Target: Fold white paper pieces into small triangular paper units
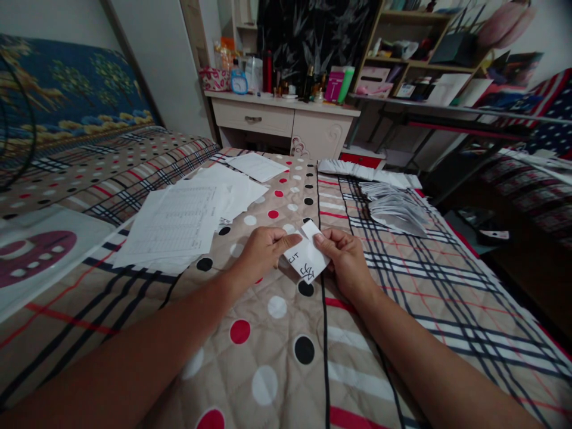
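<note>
Between my two hands is a small folded piece of white paper (308, 259) with black handwritten characters on it, held above the bedspread. My left hand (267, 247) pinches its left edge between thumb and fingers. On the opposite edge, my right hand (346, 256) grips it the same way, thumb on top. A flap of the paper sticks up between the thumbs. To the left lie overlapping white sheets (179, 220), the top one printed with a table. At the right rests a fanned pile of folded papers (395, 208).
A row of folded white papers (366, 171) lies along the bed's far right. The patterned bedspread (268, 381) spreads under everything. A white cabinet (254, 116) with bottles and boxes stands beyond the bed. At left is a white bag (89, 229) with a purple print.
</note>
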